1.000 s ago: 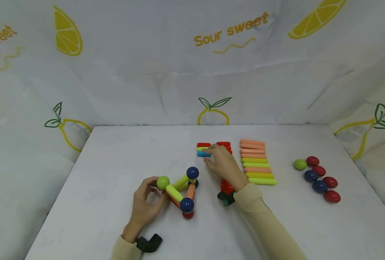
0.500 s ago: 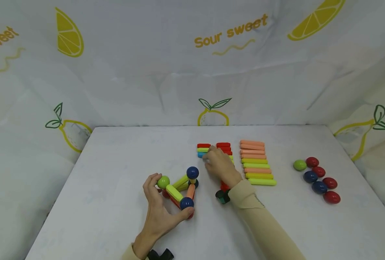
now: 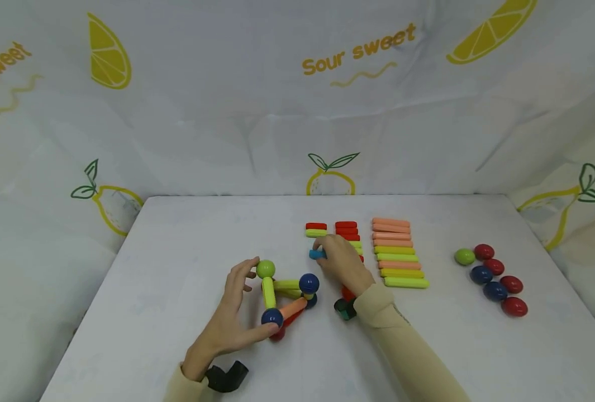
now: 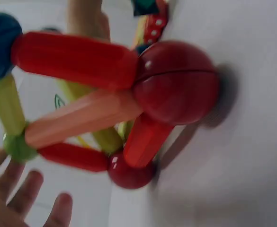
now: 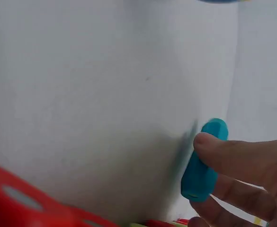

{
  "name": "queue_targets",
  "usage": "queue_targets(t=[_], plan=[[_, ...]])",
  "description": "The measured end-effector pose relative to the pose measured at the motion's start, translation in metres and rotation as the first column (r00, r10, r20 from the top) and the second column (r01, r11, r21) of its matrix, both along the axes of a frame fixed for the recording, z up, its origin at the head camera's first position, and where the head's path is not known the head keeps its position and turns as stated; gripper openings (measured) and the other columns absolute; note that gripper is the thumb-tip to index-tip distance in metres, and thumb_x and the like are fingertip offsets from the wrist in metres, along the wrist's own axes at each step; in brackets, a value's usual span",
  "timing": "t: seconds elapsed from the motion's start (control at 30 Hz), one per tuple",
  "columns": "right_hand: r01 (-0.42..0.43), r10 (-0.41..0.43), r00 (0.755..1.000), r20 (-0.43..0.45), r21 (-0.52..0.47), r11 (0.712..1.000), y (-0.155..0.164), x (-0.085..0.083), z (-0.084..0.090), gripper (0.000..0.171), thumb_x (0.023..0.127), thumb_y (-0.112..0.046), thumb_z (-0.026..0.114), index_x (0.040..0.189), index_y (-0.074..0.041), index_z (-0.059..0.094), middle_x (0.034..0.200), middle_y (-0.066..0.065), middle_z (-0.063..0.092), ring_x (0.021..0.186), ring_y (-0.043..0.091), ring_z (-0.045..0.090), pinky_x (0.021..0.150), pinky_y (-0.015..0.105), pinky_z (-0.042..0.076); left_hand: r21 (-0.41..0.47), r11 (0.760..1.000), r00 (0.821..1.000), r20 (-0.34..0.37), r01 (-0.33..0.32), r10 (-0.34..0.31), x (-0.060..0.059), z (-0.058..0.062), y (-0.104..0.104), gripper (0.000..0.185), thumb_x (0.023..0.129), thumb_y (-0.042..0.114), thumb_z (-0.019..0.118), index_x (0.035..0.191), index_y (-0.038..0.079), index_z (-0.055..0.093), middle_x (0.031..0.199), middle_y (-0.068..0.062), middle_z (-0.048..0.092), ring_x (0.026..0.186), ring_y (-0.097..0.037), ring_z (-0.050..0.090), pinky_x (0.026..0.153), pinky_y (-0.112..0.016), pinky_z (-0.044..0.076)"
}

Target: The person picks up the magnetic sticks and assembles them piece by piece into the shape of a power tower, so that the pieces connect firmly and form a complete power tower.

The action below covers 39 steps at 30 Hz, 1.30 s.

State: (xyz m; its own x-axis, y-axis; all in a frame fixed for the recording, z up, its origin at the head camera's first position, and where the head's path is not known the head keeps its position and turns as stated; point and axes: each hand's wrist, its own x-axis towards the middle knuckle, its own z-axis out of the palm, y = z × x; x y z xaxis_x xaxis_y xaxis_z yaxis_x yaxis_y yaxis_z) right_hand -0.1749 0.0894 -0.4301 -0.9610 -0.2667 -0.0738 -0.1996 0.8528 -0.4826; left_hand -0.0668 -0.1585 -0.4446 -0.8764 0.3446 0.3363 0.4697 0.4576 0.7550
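Observation:
My left hand (image 3: 234, 318) spans a ball-and-rod frame (image 3: 289, 307). Its fingertips reach the green ball (image 3: 265, 269) and its thumb lies at a blue ball (image 3: 272, 318). In the left wrist view, red rods (image 4: 74, 59) and an orange rod (image 4: 84, 116) join dark red balls (image 4: 178, 82); the fingers are spread beside the green ball there. To the right of the frame, my right hand (image 3: 344, 261) pinches a short blue rod (image 5: 200, 172) between thumb and fingers, low over the table, its shadow beside it.
Red and yellow-green short rods (image 3: 316, 230) lie behind the right hand, with red rods (image 3: 346, 225) alongside. A column of longer orange and yellow rods (image 3: 398, 251) is further right. Loose balls (image 3: 493, 290) sit at far right. A patterned cloth (image 3: 257, 134) hangs behind the table (image 3: 201, 240).
My right hand has picked up the blue rod from its row and brought it toward me. My left hand has shifted its hold and turned the frame on the table.

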Motion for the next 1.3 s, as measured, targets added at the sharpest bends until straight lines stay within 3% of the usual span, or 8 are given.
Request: queue_targets(t=[0.17, 0.3, 0.43, 0.53, 0.7, 0.9, 1.13, 1.3], plan=[[-0.052, 0.042, 0.997, -0.068, -0.155, 0.986, 0.004, 0.019, 0.023, 0.036, 0.089, -0.011, 0.079, 0.124, -0.004, 0.073, 0.102, 0.012, 0.069, 0.095, 0.024, 0.065, 0.088, 0.041, 0.06, 0.013, 0.982, 0.982, 0.033, 0.187, -0.187, -0.014, 0.007, -0.008, 0.096, 0.078, 0.033, 0.08, 0.16, 0.015, 0.032, 0.159, -0.007, 0.04, 0.125, -0.03, 0.049, 0.095, -0.041, 0.052], [-0.177, 0.128, 0.977, -0.168, -0.322, 0.93, 0.008, 0.047, 0.052, 0.033, 0.088, -0.011, 0.08, 0.12, -0.006, 0.074, 0.102, 0.005, 0.071, 0.091, 0.019, 0.068, 0.087, 0.043, 0.061, 0.003, 0.955, 0.953, 0.059, 0.296, -0.296, -0.023, 0.009, -0.008, 0.089, 0.084, 0.033, 0.075, 0.16, 0.015, 0.033, 0.164, -0.009, 0.038, 0.126, -0.033, 0.054, 0.095, -0.044, 0.054], [-0.317, 0.259, 0.945, -0.199, -0.374, 0.871, 0.007, 0.076, 0.07, 0.032, 0.089, -0.013, 0.079, 0.12, -0.009, 0.075, 0.102, 0.0, 0.074, 0.089, 0.011, 0.067, 0.084, 0.033, 0.06, -0.014, 0.944, 0.944, 0.049, 0.329, -0.328, -0.028, 0.011, -0.006, 0.085, 0.085, 0.028, 0.074, 0.159, 0.014, 0.035, 0.161, -0.012, 0.038, 0.12, -0.032, 0.058, 0.092, -0.044, 0.054], [-0.373, 0.347, 0.928, -0.137, -0.344, 0.862, 0.005, 0.09, 0.075, 0.03, 0.09, -0.015, 0.079, 0.119, -0.01, 0.076, 0.098, -0.003, 0.073, 0.086, 0.006, 0.062, 0.078, 0.024, 0.057, -0.026, 0.948, 0.947, 0.063, 0.318, -0.316, -0.028, 0.014, -0.005, 0.085, 0.084, 0.026, 0.074, 0.159, 0.015, 0.036, 0.16, -0.011, 0.04, 0.114, -0.028, 0.059, 0.09, -0.043, 0.054], [-0.411, 0.411, 0.91, -0.053, -0.243, 0.879, 0.001, 0.102, 0.077, 0.031, 0.09, -0.015, 0.079, 0.12, -0.012, 0.076, 0.103, -0.002, 0.073, 0.09, 0.005, 0.06, 0.078, 0.021, 0.057, -0.033, 0.956, 0.951, 0.115, 0.291, -0.286, -0.024, 0.019, -0.005, 0.086, 0.083, 0.028, 0.076, 0.159, 0.02, 0.036, 0.16, -0.006, 0.041, 0.112, -0.029, 0.059, 0.086, -0.043, 0.053], [-0.407, 0.398, 0.913, -0.088, -0.137, 0.903, -0.002, 0.104, 0.079, 0.033, 0.087, -0.015, 0.081, 0.12, -0.014, 0.077, 0.105, -0.003, 0.072, 0.096, 0.01, 0.061, 0.082, 0.022, 0.056, -0.025, 0.95, 0.945, 0.122, 0.31, -0.305, -0.023, 0.019, -0.006, 0.086, 0.085, 0.025, 0.076, 0.16, 0.017, 0.036, 0.162, -0.007, 0.039, 0.112, -0.03, 0.058, 0.087, -0.042, 0.052], [-0.417, 0.409, 0.901, -0.148, -0.027, 0.909, -0.009, 0.103, 0.075, 0.031, 0.083, -0.018, 0.085, 0.113, -0.015, 0.08, 0.092, -0.003, 0.069, 0.08, 0.007, 0.051, 0.071, 0.016, 0.046, -0.036, 0.946, 0.94, 0.132, 0.323, -0.316, -0.023, 0.018, -0.006, 0.084, 0.087, 0.025, 0.075, 0.16, 0.017, 0.034, 0.164, -0.007, 0.036, 0.116, -0.031, 0.057, 0.091, -0.046, 0.051], [-0.406, 0.404, 0.903, -0.148, 0.018, 0.914, -0.012, 0.105, 0.073, 0.028, 0.081, -0.022, 0.086, 0.108, -0.019, 0.082, 0.088, -0.006, 0.067, 0.081, 0.006, 0.051, 0.072, 0.019, 0.042, -0.035, 0.946, 0.939, 0.141, 0.322, -0.315, -0.023, 0.021, -0.006, 0.084, 0.088, 0.025, 0.075, 0.16, 0.018, 0.034, 0.164, -0.007, 0.036, 0.117, -0.032, 0.057, 0.092, -0.048, 0.051]])
